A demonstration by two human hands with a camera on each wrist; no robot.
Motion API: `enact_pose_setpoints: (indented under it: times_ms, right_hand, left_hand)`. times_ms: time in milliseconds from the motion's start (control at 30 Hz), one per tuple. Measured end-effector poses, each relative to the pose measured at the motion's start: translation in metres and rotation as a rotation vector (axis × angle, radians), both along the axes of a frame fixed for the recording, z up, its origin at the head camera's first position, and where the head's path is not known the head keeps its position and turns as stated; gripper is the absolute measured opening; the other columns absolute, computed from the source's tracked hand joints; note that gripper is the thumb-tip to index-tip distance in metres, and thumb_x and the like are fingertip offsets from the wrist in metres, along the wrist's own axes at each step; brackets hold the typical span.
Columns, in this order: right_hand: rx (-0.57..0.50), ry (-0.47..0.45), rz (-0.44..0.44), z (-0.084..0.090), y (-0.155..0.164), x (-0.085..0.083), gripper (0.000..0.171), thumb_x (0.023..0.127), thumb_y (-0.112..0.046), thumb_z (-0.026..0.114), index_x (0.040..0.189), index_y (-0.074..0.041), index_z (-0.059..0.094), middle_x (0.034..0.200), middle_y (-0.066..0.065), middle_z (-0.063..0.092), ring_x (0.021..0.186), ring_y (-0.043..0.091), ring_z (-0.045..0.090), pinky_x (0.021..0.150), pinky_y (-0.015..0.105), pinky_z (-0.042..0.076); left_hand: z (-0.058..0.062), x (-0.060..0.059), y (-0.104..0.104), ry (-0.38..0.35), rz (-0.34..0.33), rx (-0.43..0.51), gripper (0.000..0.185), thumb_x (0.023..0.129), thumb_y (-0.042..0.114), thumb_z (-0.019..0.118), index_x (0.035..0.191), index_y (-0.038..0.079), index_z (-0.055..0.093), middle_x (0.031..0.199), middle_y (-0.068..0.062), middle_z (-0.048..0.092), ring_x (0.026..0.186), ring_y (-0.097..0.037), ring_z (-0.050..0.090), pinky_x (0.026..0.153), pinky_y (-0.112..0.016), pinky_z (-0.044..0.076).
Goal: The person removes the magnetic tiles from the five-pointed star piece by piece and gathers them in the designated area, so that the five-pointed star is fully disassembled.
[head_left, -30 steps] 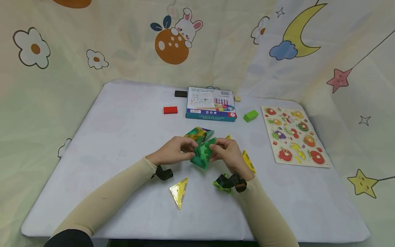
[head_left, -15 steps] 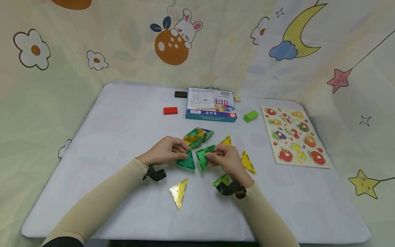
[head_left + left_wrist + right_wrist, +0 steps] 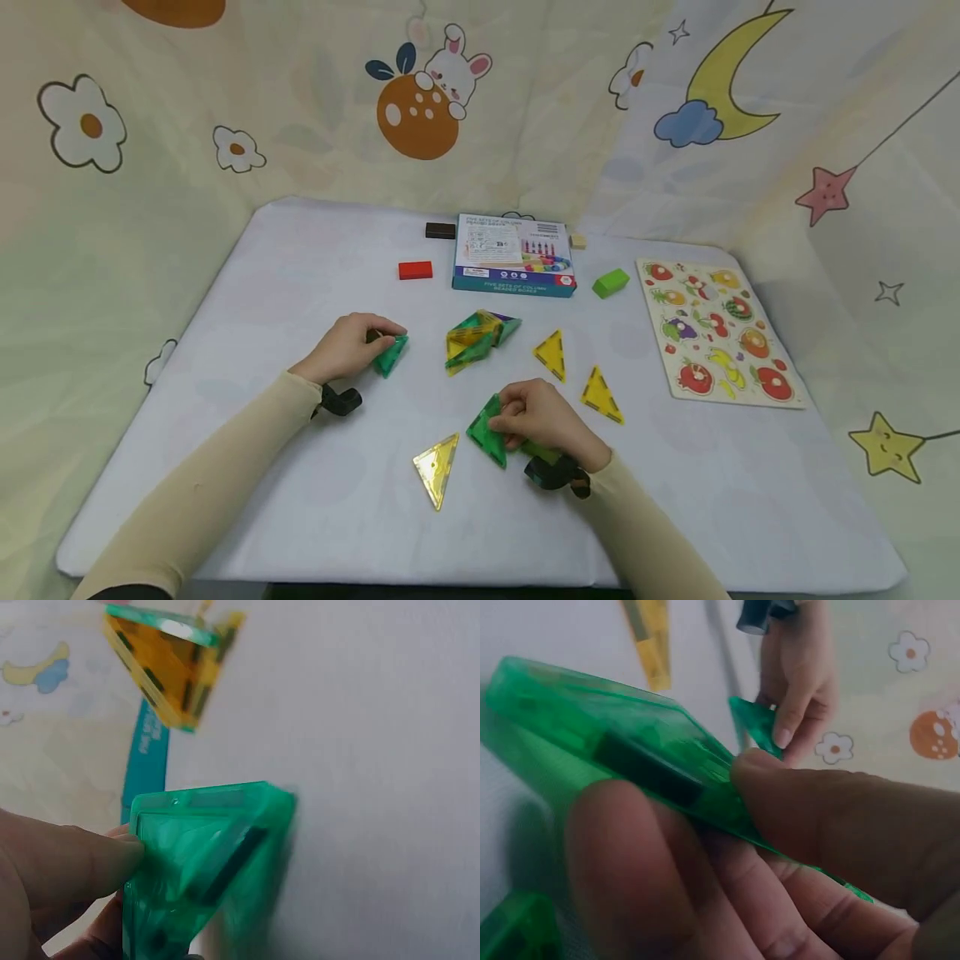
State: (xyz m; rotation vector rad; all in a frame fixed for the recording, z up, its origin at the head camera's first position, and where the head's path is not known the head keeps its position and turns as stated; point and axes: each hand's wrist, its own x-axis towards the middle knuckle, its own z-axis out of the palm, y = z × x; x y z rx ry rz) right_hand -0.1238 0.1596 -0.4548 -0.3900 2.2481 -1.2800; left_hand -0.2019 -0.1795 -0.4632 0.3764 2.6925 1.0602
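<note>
The left hand (image 3: 347, 346) pinches a small translucent green plastic triangle tile (image 3: 392, 355) between thumb and fingertips, low over the white table (image 3: 300, 275), well to the left of the cluster of joined green and yellow tiles (image 3: 477, 337). To set it down cleanly, I would keep the pinch near one corner, so the tile can be lowered flat without snagging.

Nearer the person than that cluster, the right hand (image 3: 542, 419) grips a second translucent green triangle tile (image 3: 486, 430), thumb on top and fingers curled beneath, tilted against the table. A loose flat yellow triangle tile (image 3: 437, 467) lies just beside it. These tiles look magnetic, so this one should probably be kept apart from its neighbour.

Right of the cluster lie two more yellow triangles (image 3: 551, 354).
</note>
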Motion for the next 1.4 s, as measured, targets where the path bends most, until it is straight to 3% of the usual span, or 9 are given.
enact_pose_setpoints:
  times_ms: [200, 400, 600, 833, 933, 1067, 1267, 1400]
  right_hand:
    - [0.063, 0.020, -0.006, 0.002, -0.012, 0.002, 0.013, 0.092, -0.012, 0.078, 0.091, -0.002, 0.069, 0.072, 0.005, 0.071, 0.058, 0.017, 0.070, 0.060, 0.032, 0.061]
    - [0.143, 0.051, -0.060, 0.000, -0.013, 0.003, 0.016, 0.089, -0.018, 0.082, 0.092, -0.005, 0.073, 0.071, 0.002, 0.072, 0.056, 0.015, 0.066, 0.058, 0.029, 0.056]
    - [0.271, 0.157, -0.139, 0.001, -0.005, 0.004, 0.018, 0.084, -0.021, 0.086, 0.083, -0.009, 0.073, 0.065, 0.000, 0.065, 0.051, 0.013, 0.058, 0.053, 0.028, 0.050]
    - [0.339, 0.246, -0.173, 0.004, -0.003, 0.001, 0.018, 0.086, -0.022, 0.085, 0.077, -0.013, 0.072, 0.062, -0.002, 0.060, 0.053, 0.013, 0.052, 0.054, 0.025, 0.044]
    - [0.325, 0.269, -0.201, 0.004, -0.006, -0.002, 0.014, 0.088, -0.022, 0.083, 0.081, -0.014, 0.074, 0.066, -0.003, 0.063, 0.060, 0.013, 0.053, 0.059, 0.025, 0.044]
    - [0.268, 0.283, -0.230, 0.004, -0.014, -0.010, 0.008, 0.093, -0.020, 0.078, 0.096, -0.012, 0.077, 0.076, -0.002, 0.070, 0.064, 0.013, 0.057, 0.062, 0.025, 0.048]
    - [0.193, 0.271, -0.211, 0.007, -0.027, -0.021, 0.027, 0.098, -0.017, 0.072, 0.120, -0.003, 0.074, 0.098, 0.007, 0.079, 0.072, 0.013, 0.071, 0.066, 0.027, 0.058]
    - [0.183, 0.262, -0.208, 0.008, -0.033, -0.026, 0.035, 0.097, -0.019, 0.073, 0.126, 0.001, 0.071, 0.106, 0.010, 0.080, 0.086, 0.017, 0.076, 0.075, 0.031, 0.062]
  left_hand:
    - [0.000, -0.005, 0.000, 0.057, 0.019, -0.047, 0.022, 0.103, 0.010, 0.060, 0.117, 0.011, 0.076, 0.128, -0.012, 0.072, 0.121, -0.031, 0.062, 0.106, -0.051, 0.050]
    - [-0.002, -0.010, 0.004, 0.104, 0.010, -0.050, 0.019, 0.101, 0.008, 0.062, 0.113, 0.009, 0.077, 0.119, -0.012, 0.073, 0.112, -0.030, 0.063, 0.103, -0.050, 0.050]
    - [-0.001, -0.019, 0.020, 0.145, -0.010, -0.058, 0.016, 0.099, 0.010, 0.067, 0.110, 0.013, 0.078, 0.121, -0.009, 0.073, 0.118, -0.031, 0.063, 0.108, -0.052, 0.048]
    - [-0.002, -0.035, 0.057, 0.128, -0.149, -0.024, 0.021, 0.097, 0.012, 0.069, 0.116, 0.014, 0.077, 0.120, -0.004, 0.074, 0.117, -0.027, 0.064, 0.108, -0.048, 0.051]
    - [-0.005, -0.039, 0.069, 0.126, -0.216, -0.033, 0.025, 0.095, 0.012, 0.071, 0.120, 0.014, 0.076, 0.120, -0.003, 0.074, 0.113, -0.024, 0.065, 0.105, -0.044, 0.053]
    - [-0.006, -0.041, 0.075, 0.147, -0.244, -0.050, 0.026, 0.093, 0.012, 0.076, 0.119, 0.012, 0.077, 0.118, -0.002, 0.076, 0.109, -0.021, 0.065, 0.103, -0.042, 0.054]
    - [-0.004, -0.039, 0.081, 0.157, -0.239, -0.067, 0.027, 0.087, 0.020, 0.084, 0.112, 0.013, 0.079, 0.107, 0.000, 0.076, 0.101, -0.020, 0.063, 0.100, -0.041, 0.054]
    - [-0.003, -0.034, 0.083, 0.129, -0.233, -0.081, 0.027, 0.086, 0.024, 0.086, 0.110, 0.013, 0.078, 0.102, 0.000, 0.076, 0.098, -0.021, 0.061, 0.098, -0.040, 0.054]
